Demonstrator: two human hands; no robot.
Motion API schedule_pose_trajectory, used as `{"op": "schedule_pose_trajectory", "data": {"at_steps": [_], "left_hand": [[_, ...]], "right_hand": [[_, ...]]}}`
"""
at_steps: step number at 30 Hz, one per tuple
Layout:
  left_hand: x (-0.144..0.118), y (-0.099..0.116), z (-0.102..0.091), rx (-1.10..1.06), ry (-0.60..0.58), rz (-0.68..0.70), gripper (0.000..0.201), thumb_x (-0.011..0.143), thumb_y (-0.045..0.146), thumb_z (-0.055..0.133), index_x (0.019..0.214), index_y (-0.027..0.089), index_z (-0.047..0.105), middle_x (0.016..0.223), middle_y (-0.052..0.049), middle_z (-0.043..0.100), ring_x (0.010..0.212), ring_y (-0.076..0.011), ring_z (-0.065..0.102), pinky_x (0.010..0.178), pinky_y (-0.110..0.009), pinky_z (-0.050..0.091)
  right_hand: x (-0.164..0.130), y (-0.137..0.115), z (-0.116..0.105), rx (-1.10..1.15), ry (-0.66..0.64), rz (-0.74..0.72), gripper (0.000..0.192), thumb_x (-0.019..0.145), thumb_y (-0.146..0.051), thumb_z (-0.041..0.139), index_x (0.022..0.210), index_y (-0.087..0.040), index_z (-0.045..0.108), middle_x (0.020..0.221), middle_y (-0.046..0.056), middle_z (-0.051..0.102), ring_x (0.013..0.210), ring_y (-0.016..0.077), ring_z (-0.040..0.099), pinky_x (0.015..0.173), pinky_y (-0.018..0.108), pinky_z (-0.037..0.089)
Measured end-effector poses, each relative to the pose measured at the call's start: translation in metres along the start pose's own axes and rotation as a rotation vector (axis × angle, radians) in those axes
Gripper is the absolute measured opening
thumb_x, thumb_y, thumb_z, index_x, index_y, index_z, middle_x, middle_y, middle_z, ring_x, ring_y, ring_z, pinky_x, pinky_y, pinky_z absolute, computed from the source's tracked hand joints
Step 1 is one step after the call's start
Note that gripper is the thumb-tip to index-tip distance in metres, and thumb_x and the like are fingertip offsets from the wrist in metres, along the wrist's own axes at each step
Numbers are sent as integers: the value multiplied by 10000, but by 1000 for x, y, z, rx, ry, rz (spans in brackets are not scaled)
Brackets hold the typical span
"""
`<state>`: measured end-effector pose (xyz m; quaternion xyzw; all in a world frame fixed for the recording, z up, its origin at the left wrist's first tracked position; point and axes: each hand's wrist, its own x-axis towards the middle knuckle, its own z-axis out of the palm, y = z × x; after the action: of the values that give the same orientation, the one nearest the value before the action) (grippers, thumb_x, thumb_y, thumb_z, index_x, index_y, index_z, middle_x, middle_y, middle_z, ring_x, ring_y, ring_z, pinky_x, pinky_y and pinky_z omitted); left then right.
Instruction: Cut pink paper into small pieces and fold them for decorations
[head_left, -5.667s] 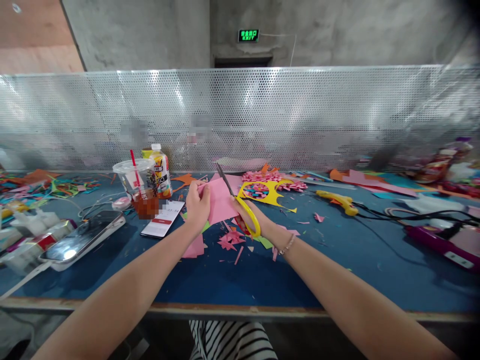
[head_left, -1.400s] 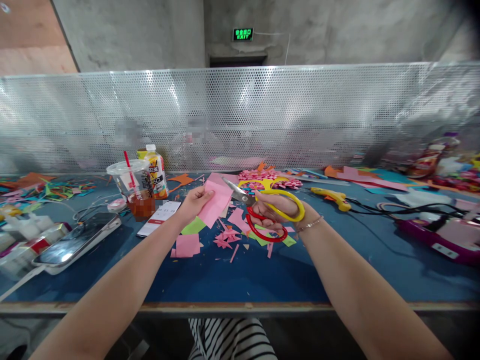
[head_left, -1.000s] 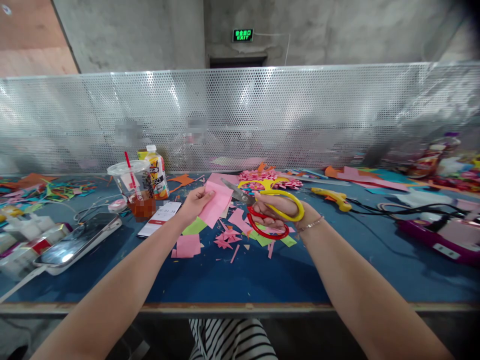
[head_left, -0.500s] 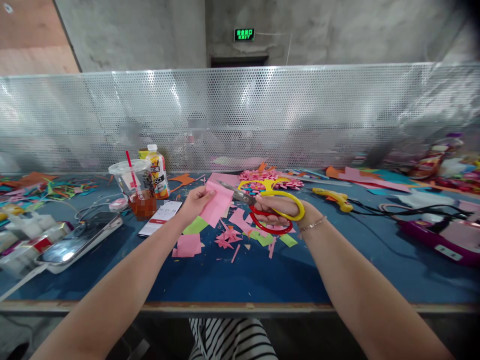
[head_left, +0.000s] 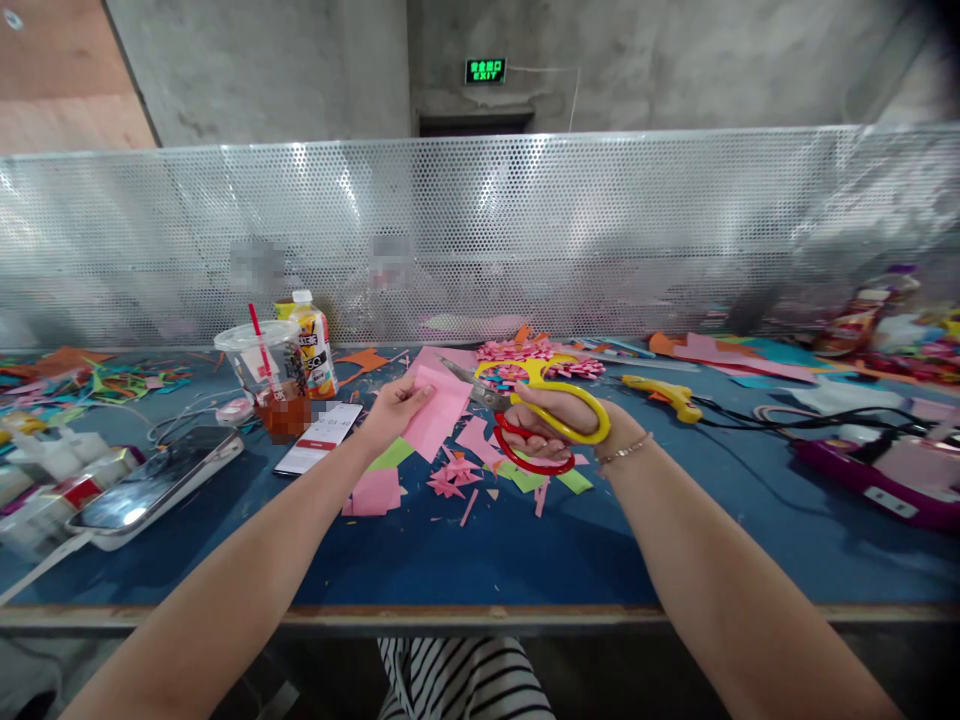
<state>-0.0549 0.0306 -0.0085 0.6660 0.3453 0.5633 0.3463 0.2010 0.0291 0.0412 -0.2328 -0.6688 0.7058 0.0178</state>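
My left hand pinches a folded pink paper by its left edge, holding it just above the blue table. My right hand grips scissors with one yellow and one red handle loop. Their grey blades point left and touch the paper's right edge. Pink and green paper scraps lie on the table under both hands.
A plastic cup with a red straw, a juice bottle and a phone stand to the left. Another phone lies farther left. A yellow glue gun, cables and a purple device sit right. A perforated metal screen closes the back.
Since 5.7 s ago my right hand turned the scissors from pointing away to pointing left at the paper's edge. Over the last second the blades closed a little on the pink paper.
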Motion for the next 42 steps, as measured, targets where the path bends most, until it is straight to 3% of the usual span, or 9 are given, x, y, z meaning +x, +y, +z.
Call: {"op": "schedule_pose_trajectory", "data": {"at_steps": [8,16,21,27,36,42], "left_hand": [[-2,2,3,-5,6,-4,341,703,466,603,657,131,556,584,28,483,496,-58,381,458,-191,298],[-1,-3,2,-49,-1,2,303,716,422,608,652,130,556,580,29,469,506,-54,374,461,-184,285],[-1,-2,3,-54,6,-15,315,705,440,609,663,132,559,585,28,471,514,-64,377,469,-194,291],[-2,-4,3,-67,18,-42,333,680,460,624,713,131,587,620,12,521,533,-79,420,492,-208,335],[-2,-1,4,-75,-38,-66,334,695,464,612,721,131,593,627,3,533,538,-84,440,487,-210,339],[-3,1,5,-88,-43,-96,334,675,458,635,722,129,604,620,-9,543,526,-92,455,474,-221,350]], "right_hand": [[4,4,-1,17,7,-34,568,808,-669,217,606,-163,377,534,-22,440,315,31,342,274,163,328],[4,-2,9,-20,167,12,545,825,-658,142,585,-191,290,495,-41,385,274,28,283,224,160,293],[3,-9,16,-104,208,88,614,811,-669,56,543,-185,322,411,-33,337,260,33,255,217,157,267],[2,-15,21,-140,184,120,629,795,-694,135,563,-171,397,404,-32,340,264,37,252,220,168,266],[3,-10,17,-37,40,30,683,778,-719,94,645,-151,449,517,13,466,334,65,378,280,197,341],[4,-5,10,-20,1,16,716,817,-657,44,654,-123,493,507,15,453,326,71,385,279,205,321]]}}
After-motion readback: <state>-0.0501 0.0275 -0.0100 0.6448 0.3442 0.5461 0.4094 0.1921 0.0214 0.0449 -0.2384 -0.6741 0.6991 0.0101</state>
